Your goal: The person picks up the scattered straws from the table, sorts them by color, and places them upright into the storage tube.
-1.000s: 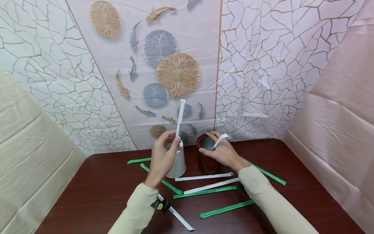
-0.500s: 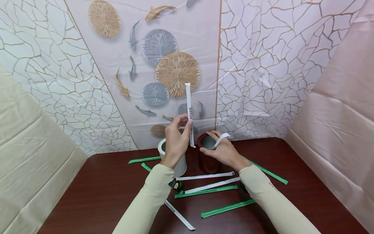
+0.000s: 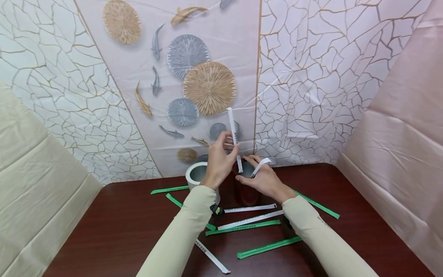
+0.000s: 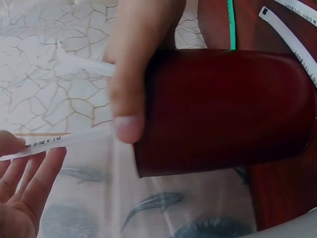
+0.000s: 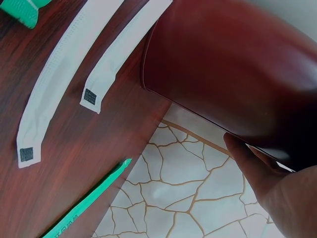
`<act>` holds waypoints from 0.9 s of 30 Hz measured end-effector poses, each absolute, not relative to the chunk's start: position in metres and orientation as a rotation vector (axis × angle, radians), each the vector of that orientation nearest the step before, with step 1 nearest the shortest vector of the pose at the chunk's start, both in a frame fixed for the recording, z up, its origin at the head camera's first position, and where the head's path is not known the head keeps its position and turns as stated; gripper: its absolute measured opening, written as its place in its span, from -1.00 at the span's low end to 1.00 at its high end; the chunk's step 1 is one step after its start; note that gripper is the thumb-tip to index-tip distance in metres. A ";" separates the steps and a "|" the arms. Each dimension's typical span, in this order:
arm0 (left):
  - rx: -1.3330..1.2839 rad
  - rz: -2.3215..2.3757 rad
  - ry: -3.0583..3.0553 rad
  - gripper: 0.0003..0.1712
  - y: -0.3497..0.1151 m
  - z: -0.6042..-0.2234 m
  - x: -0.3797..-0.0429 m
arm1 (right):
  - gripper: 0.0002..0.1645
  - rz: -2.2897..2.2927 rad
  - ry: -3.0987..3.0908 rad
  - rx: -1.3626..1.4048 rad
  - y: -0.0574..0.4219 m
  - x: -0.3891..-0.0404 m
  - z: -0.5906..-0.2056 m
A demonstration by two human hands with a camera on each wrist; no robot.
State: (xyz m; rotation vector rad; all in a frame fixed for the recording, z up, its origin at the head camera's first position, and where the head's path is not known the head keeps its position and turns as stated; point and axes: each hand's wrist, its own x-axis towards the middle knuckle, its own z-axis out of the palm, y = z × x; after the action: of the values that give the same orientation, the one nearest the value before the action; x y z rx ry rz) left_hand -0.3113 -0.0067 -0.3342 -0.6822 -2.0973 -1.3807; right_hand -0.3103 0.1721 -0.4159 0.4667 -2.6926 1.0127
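The left hand (image 3: 219, 163) pinches a white wrapped straw (image 3: 232, 125) near the mouth of the dark red canister (image 4: 223, 109), whose rim the right hand (image 3: 263, 180) grips, so centring the straw's lower end there should help prevent snagging.

1. Red can (image 4: 228, 109): dark red, grey inside, open-topped, upright on the counter (image 3: 104, 231), gripped near its rim by the right fingers (image 5: 250, 161).
2. Upper packet (image 3: 233, 125): slim, white, dark-printed, slightly tilted, pinched in the left fingers (image 4: 48, 173), lower end at the can's mouth.
3. Leaning packet (image 3: 261, 165): white, slanting out of the can.
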 end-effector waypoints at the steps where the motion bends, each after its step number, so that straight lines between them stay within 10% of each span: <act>1: -0.670 -1.368 -2.128 -0.68 -0.006 -0.336 -0.312 | 0.08 1.010 -2.693 0.469 0.172 -0.310 -0.416; 27: -0.581 -1.191 -2.529 -0.76 -0.050 -0.342 -0.285 | 0.11 1.000 -2.691 0.495 0.176 -0.311 -0.415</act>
State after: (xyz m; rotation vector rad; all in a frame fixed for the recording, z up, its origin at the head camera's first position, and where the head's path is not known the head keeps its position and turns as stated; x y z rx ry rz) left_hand -0.2851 -0.0500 -0.3417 -0.5813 -2.5289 -1.1909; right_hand -0.3108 0.1765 -0.4150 0.4946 -2.6910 1.0000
